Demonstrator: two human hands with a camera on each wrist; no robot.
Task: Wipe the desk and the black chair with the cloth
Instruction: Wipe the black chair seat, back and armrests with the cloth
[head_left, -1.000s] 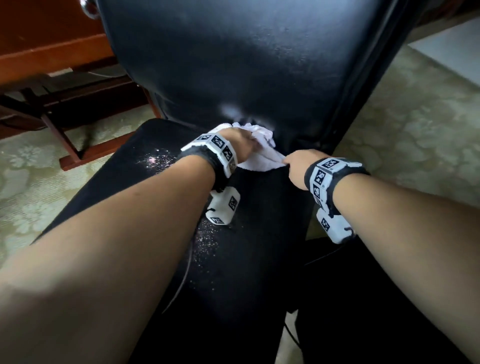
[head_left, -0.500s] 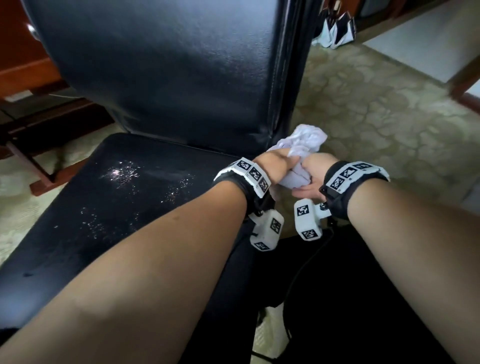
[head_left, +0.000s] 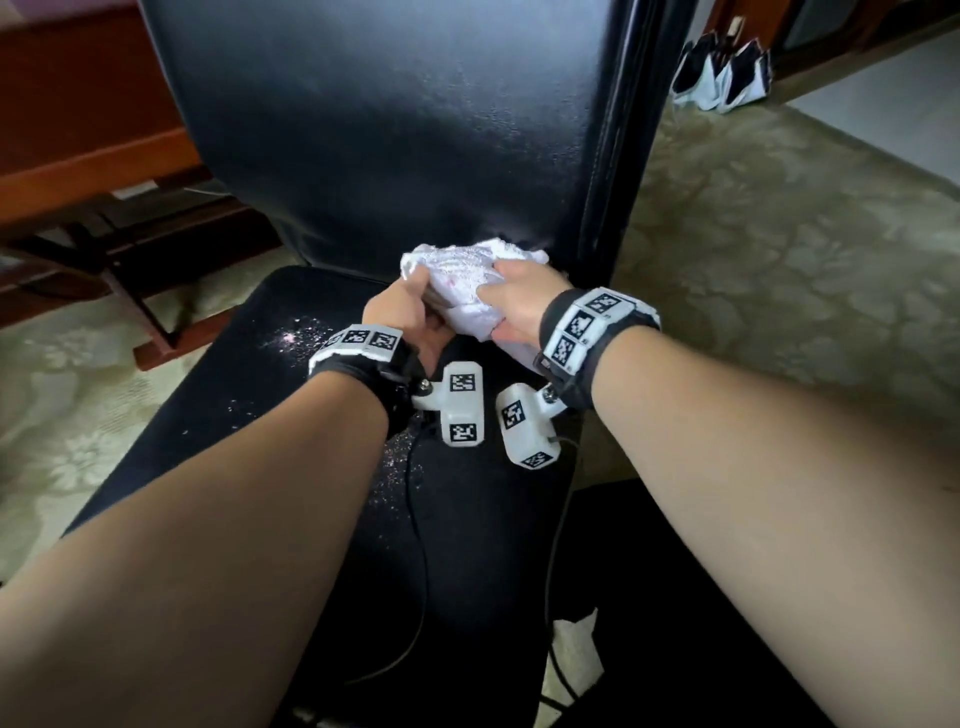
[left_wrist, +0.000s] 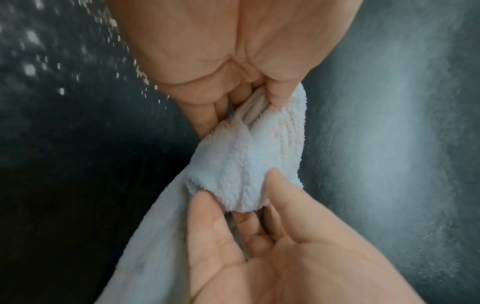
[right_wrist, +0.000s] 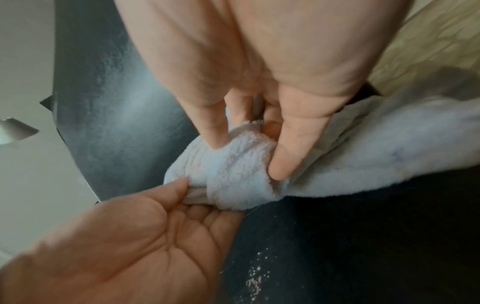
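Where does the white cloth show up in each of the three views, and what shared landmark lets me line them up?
Head: white cloth at centre, bunched between both hands at the backrest's base.
Left wrist: centre, running to the bottom left.
Right wrist: centre, spreading to the right edge.
Shared landmark: white specks on the black chair seat.

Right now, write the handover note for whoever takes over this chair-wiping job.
Left hand: fingers pinch the white cloth from the left.
Right hand: grips the same cloth from the right.
The cloth is bunched between both hands, low against the black chair backrest, above the seat's back edge.
Done: cannot tell how much of the chair is wiped.
Left: white specks on the seat, left of the hands. The desk's state is out of view.
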